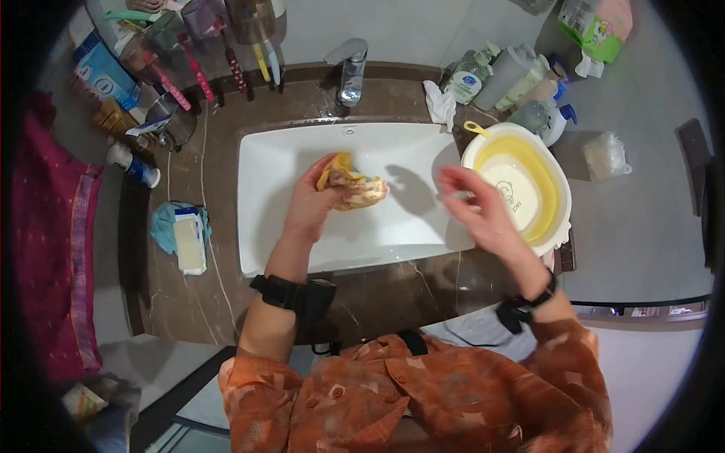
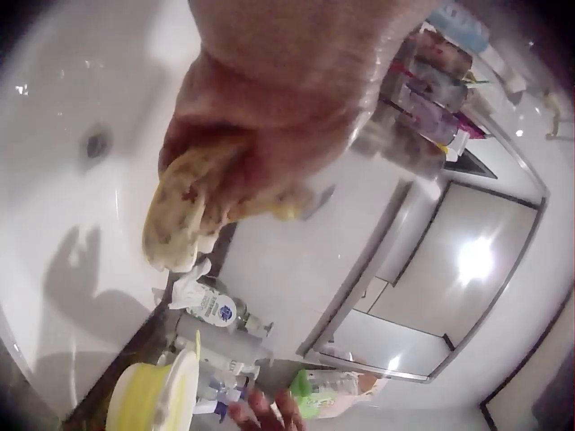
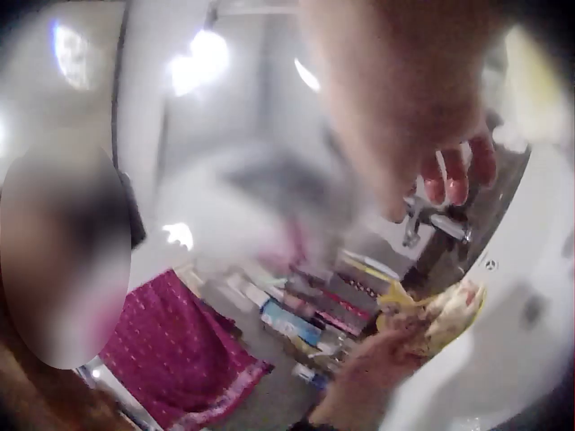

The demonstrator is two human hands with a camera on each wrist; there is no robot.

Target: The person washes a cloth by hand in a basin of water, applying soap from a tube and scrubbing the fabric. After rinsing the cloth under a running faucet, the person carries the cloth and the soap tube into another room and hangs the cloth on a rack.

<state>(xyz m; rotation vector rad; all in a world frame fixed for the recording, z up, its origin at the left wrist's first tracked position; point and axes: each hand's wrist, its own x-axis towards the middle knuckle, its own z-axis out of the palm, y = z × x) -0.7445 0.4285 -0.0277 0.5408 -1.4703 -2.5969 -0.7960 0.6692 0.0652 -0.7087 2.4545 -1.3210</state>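
Note:
My left hand (image 1: 308,205) grips a bunched, wet-looking cloth (image 1: 362,195), yellow and cream with reddish-brown patches, over the white sink (image 1: 408,230). In the left wrist view the cloth (image 2: 180,215) sticks out beyond the curled fingers, and part of it is hidden inside the hand. My right hand (image 1: 479,208) is apart from the cloth, in the air between the sink's right side and a yellow and white basin (image 1: 557,204). Its fingers are loosely bent around nothing; the right wrist view shows the fingertips (image 3: 456,189) bare.
A chrome faucet (image 1: 352,75) stands behind the sink. Several pump bottles (image 1: 468,78) and a crumpled white cloth (image 1: 440,104) are at the back right. On the left counter lies a soap bar (image 1: 187,235) beside a teal cloth (image 1: 162,226). Toothbrushes (image 1: 202,81) and cups line the back left.

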